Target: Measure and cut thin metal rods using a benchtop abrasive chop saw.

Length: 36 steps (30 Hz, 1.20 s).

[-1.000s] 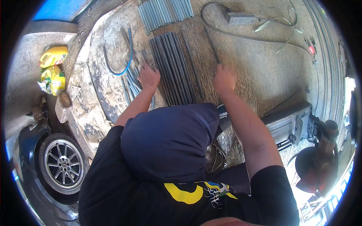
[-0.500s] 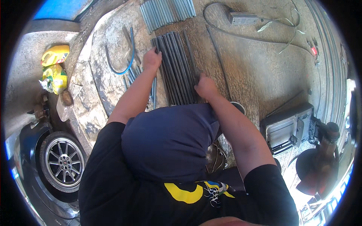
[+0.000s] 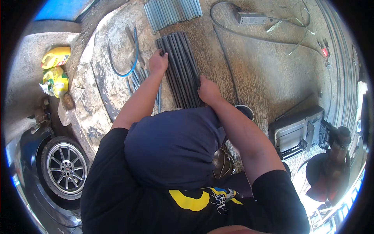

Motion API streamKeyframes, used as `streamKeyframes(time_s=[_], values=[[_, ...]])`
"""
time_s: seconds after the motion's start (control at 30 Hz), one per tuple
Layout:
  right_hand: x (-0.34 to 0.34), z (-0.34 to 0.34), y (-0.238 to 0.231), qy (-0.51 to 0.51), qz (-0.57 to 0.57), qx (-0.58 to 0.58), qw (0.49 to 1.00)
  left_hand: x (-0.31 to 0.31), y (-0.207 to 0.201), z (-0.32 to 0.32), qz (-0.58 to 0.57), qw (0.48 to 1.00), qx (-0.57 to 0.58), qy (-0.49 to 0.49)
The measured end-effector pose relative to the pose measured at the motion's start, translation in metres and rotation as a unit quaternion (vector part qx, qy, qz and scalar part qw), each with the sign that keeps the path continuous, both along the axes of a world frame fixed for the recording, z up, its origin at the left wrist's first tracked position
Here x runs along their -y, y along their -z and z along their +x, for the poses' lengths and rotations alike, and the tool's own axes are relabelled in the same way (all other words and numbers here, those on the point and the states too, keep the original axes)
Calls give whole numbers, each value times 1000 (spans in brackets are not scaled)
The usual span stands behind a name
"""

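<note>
A row of dark metal rods (image 3: pixel 181 70) lies side by side on the worn board in front of me. At its left edge, toward the far end, my left hand (image 3: pixel 158 62) is closed with its fingertips on the outer rods. My right hand (image 3: pixel 209 91) is closed against the rightmost rod, nearer to me; its fingers are partly hidden. Beyond this row lies a second row of lighter grey metal rods (image 3: pixel 173 13). Left of my left forearm are several thin bluish rods (image 3: pixel 136 79) and a bent blue-and-dark rod or hose (image 3: pixel 136 58).
A long thin bar (image 3: pixel 226 62) lies right of the row, near a round container (image 3: pixel 245 111). Farther off are a power strip (image 3: pixel 251 18) and its cable. A cut-off machine (image 3: pixel 298 134) stands at right, a car wheel (image 3: pixel 67 167) and yellow packages (image 3: pixel 57 72) at left.
My right hand has moved slightly left, bringing the separate dark rod against the right side of the row. My left hand has stayed at the left edge.
</note>
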State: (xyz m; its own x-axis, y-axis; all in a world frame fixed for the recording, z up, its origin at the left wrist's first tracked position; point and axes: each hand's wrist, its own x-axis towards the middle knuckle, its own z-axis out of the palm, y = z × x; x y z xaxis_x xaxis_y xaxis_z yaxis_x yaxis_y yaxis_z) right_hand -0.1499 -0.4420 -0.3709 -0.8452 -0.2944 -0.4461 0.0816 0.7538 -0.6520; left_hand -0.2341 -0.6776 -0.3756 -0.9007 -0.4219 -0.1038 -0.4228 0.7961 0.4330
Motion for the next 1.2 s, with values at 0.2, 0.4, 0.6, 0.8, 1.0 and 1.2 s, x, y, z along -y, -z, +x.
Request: streamKeyframes(time_s=[0.2,0.4,0.6,0.8,1.0,1.2], values=[[17,-3,-10,-40,17,-9,999,-8,-5,10,46,999,12,-11],[15,-7,-21,-49,94,34,994,-14,2,17,-27,999,-32,-33],[-18,-27,-14,81,133,-115,981,-15,1,13,-43,998,-2,-38],[-79,-39,6,179,245,-97,948,-17,5,8,-25,993,62,-93],[-81,-59,-3,149,203,-16,968,-8,6,6,-9,999,21,-27],[-76,-77,-14,100,220,-4,970,-17,-3,0,-49,993,97,-54]])
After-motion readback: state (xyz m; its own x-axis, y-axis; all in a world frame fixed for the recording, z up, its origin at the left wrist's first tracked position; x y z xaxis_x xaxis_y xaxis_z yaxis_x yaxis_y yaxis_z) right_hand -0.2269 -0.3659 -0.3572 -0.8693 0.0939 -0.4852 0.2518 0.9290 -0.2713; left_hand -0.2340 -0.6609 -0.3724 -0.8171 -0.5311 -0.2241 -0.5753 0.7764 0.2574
